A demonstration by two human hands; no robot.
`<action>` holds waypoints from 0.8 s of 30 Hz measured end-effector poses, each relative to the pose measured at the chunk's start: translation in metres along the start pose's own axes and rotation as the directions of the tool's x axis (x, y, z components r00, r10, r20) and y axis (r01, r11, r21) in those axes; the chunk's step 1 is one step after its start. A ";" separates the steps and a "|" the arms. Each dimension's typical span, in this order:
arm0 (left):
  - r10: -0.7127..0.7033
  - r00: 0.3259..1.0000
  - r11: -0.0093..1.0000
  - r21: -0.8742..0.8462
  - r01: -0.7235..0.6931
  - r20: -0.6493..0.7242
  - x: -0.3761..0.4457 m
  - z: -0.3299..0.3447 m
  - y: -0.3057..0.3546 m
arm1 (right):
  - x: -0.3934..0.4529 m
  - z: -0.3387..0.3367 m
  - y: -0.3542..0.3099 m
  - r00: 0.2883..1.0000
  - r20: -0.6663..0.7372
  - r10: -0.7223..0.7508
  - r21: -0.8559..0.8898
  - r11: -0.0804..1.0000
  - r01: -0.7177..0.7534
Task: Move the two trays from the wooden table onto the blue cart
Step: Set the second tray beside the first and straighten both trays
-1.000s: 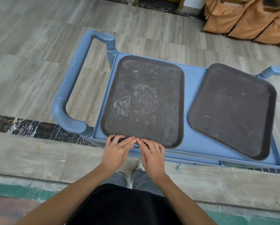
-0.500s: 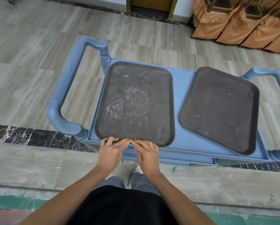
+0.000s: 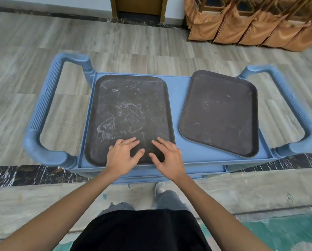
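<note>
Your left hand and right hand have slid from the scratched tray's near rim onto it, fingers spread, gripping nothing. Both it and the other tray lie on the blue cart, which stands on a grey plank floor; a wooden door is beyond the cart.

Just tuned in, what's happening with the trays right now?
Both dark trays are on the blue cart. The scratched left tray sits square; the right tray lies skewed. The left hand and right hand are spread open over the left tray's near edge, gripping nothing. Whether they touch it is unclear.
</note>
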State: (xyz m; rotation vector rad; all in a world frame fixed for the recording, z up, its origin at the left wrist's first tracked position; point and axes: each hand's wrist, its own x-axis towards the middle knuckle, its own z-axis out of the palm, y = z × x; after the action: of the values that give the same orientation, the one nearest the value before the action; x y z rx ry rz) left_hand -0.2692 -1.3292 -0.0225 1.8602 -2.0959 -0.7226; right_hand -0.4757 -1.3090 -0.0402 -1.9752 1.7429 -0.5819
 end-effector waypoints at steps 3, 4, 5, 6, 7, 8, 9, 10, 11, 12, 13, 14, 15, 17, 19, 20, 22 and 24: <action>0.007 0.999 0.987 -0.160 0.000 0.047 0.034 -0.003 0.019 | 0.021 -0.031 0.027 0.991 -0.033 0.131 0.098 0.987 -0.127; 0.004 0.998 0.969 -0.248 0.010 0.057 0.045 -0.004 0.026 | 0.029 -0.043 0.038 0.985 -0.045 0.166 0.140 0.977 -0.159; -0.008 0.998 0.935 -0.352 0.031 0.067 0.056 -0.005 0.034 | 0.038 -0.055 0.049 0.978 -0.059 0.200 0.189 0.964 -0.186; -0.029 0.996 0.885 -0.461 0.065 0.084 0.066 -0.007 0.043 | 0.046 -0.068 0.061 0.968 -0.075 0.237 0.243 0.946 -0.213; -0.057 0.992 0.822 -0.559 0.111 0.114 0.076 -0.009 0.054 | 0.053 -0.081 0.072 0.956 -0.094 0.280 0.299 0.923 -0.241; -0.090 0.984 0.752 -0.638 0.167 0.152 0.087 -0.012 0.067 | 0.059 -0.094 0.084 0.940 -0.110 0.324 0.350 0.897 -0.269; -0.117 0.973 0.681 -0.697 0.223 0.197 0.099 -0.013 0.080 | 0.065 -0.109 0.097 0.921 -0.119 0.371 0.394 0.869 -0.299; -0.119 0.965 0.621 -0.741 0.257 0.236 0.110 -0.013 0.092 | 0.070 -0.123 0.111 0.901 -0.127 0.415 0.429 0.842 -0.327; -0.103 0.960 0.578 -0.770 0.270 0.259 0.123 -0.013 0.106 | 0.075 -0.136 0.124 0.882 -0.139 0.451 0.455 0.820 -0.348; -0.089 0.957 0.543 -0.791 0.280 0.277 0.136 -0.010 0.118 | 0.079 -0.151 0.140 0.863 -0.150 0.483 0.472 0.802 -0.367; -0.087 0.952 0.511 -0.808 0.295 0.293 0.151 -0.007 0.129 | 0.083 -0.165 0.157 0.842 -0.162 0.515 0.485 0.785 -0.387; -0.096 0.947 0.492 -0.813 0.312 0.306 0.165 -0.003 0.139 | 0.087 -0.178 0.173 0.818 -0.175 0.549 0.501 0.765 -0.406; -0.112 0.942 0.490 -0.807 0.329 0.316 0.179 0.001 0.150 | 0.091 -0.192 0.190 0.791 -0.186 0.583 0.520 0.741 -0.425; -0.150 0.931 0.489 -0.794 0.362 0.332 0.203 0.012 0.169 | 0.096 -0.216 0.223 0.737 -0.194 0.647 0.570 0.686 -0.452; -0.187 0.918 0.485 -0.780 0.396 0.350 0.224 0.024 0.185 | 0.102 -0.238 0.253 0.701 -0.195 0.686 0.628 0.636 -0.448; -0.200 0.911 0.481 -0.774 0.413 0.361 0.232 0.030 0.191 | 0.104 -0.246 0.267 0.692 -0.187 0.698 0.653 0.614 -0.443; -0.229 0.888 0.443 -0.769 0.460 0.399 0.248 0.041 0.197 | 0.108 -0.260 0.290 0.681 -0.149 0.717 0.694 0.566 -0.445; -0.246 0.853 0.346 -0.780 0.521 0.461 0.260 0.049 0.198 | 0.113 -0.270 0.308 0.674 -0.078 0.735 0.733 0.500 -0.461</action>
State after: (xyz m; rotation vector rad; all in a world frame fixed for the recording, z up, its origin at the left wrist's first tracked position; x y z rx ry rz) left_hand -0.5032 -1.5611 0.0013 1.5824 -0.8541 -1.8472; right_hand -0.8674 -1.4681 0.0041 -0.6637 1.9154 -1.1703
